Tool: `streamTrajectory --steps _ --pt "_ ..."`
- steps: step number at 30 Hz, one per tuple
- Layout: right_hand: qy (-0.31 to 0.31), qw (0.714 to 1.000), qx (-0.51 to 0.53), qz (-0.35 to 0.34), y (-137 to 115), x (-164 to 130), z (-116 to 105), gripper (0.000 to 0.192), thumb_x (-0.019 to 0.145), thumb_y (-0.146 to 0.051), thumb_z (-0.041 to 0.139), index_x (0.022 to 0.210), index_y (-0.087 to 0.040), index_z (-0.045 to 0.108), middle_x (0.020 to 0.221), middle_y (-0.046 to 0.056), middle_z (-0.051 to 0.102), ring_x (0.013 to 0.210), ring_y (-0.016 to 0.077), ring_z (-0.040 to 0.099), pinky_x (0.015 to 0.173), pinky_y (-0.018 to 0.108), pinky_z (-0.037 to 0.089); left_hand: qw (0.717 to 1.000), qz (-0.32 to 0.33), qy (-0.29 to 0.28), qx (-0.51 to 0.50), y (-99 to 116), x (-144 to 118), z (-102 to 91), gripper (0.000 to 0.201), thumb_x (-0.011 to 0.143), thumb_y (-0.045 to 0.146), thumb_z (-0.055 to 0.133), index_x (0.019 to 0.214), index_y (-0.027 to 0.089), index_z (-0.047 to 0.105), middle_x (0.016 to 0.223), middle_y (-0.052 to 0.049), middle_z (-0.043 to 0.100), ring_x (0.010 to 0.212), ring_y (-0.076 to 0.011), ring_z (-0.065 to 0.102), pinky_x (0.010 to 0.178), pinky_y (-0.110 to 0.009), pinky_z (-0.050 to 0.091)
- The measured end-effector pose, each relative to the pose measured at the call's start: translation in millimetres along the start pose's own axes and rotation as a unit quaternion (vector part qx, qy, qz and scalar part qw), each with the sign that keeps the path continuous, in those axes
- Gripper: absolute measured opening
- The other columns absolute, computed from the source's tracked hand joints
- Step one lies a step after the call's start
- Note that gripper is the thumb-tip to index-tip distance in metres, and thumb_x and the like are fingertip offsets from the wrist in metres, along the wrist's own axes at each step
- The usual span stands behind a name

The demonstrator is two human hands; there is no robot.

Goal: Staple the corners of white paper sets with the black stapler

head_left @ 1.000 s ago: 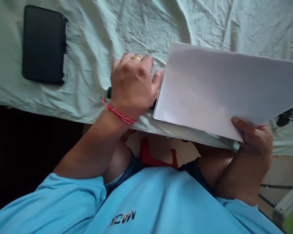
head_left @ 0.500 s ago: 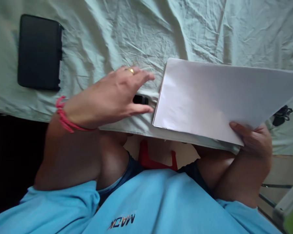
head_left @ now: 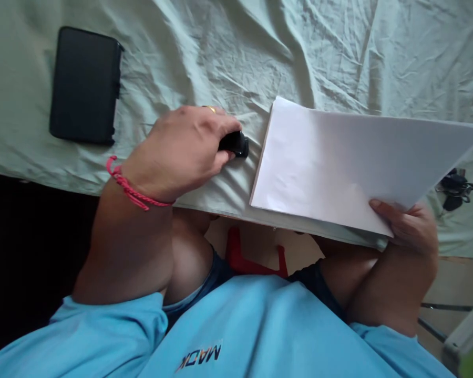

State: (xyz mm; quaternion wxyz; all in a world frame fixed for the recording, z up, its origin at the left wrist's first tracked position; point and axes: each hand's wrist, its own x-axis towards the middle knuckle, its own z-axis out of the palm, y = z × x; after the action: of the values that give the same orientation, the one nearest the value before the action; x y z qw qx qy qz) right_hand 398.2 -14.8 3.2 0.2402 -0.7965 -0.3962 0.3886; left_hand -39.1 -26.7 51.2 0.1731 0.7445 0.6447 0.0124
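My left hand (head_left: pixel 183 149), with a gold ring and a red cord bracelet, is closed around a small black object (head_left: pixel 235 143) that rests on the pale green cloth (head_left: pixel 220 47); only its right end shows past my fingers. My right hand (head_left: pixel 408 228) grips the near right corner of a white paper sheet (head_left: pixel 350 157), thumb on top. The sheet is held tilted just above the cloth, its left edge close to the black object.
A black rectangular case (head_left: pixel 84 86) lies flat on the cloth at the far left. Dark keys or a cord (head_left: pixel 455 188) sit at the right edge. The table's front edge runs just past my hands, with my knees and a red stool (head_left: pixel 252 260) below.
My left hand went from flat and open over the cloth to closed on the small black object, which shifted slightly away from me. The paper stayed in my right hand.
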Motion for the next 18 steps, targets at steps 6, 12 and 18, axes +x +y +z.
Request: streamTrajectory --steps 6,12,18 --pt "-0.06 0.998 -0.002 0.003 2 4 -3 0.028 0.058 -0.031 0.101 0.08 -0.021 0.085 0.088 0.012 0.08 0.061 0.0156 0.072 0.055 0.027 0.05 0.982 0.061 0.135 -0.118 1 -4 2.2 0.036 0.092 0.016 0.067 0.126 0.019 0.079 0.117 -0.007 0.08 0.11 -0.0304 0.075 0.097 -0.042 0.057" --pt "-0.056 0.998 -0.002 0.004 4 3 0 0.03 0.061 -0.031 0.099 0.087 -0.022 0.086 0.1 0.013 0.081 0.069 0.0159 0.074 0.061 0.028 0.054 0.969 0.124 0.128 -0.172 6 -3 2.6 0.04 0.092 0.014 0.068 0.13 0.021 0.08 0.113 -0.006 0.08 0.103 -0.0256 0.075 0.094 -0.038 0.06" --pt "-0.069 0.997 -0.02 -0.009 6 -1 2 0.037 0.062 -0.039 0.1 0.09 -0.021 0.084 0.102 0.014 0.081 0.072 0.0178 0.073 0.063 0.029 0.056 0.99 0.091 0.046 -0.094 7 9 22.7 0.048 0.091 0.009 0.068 0.138 0.017 0.076 0.122 -0.012 0.078 0.113 -0.0353 0.074 0.105 -0.05 0.061"
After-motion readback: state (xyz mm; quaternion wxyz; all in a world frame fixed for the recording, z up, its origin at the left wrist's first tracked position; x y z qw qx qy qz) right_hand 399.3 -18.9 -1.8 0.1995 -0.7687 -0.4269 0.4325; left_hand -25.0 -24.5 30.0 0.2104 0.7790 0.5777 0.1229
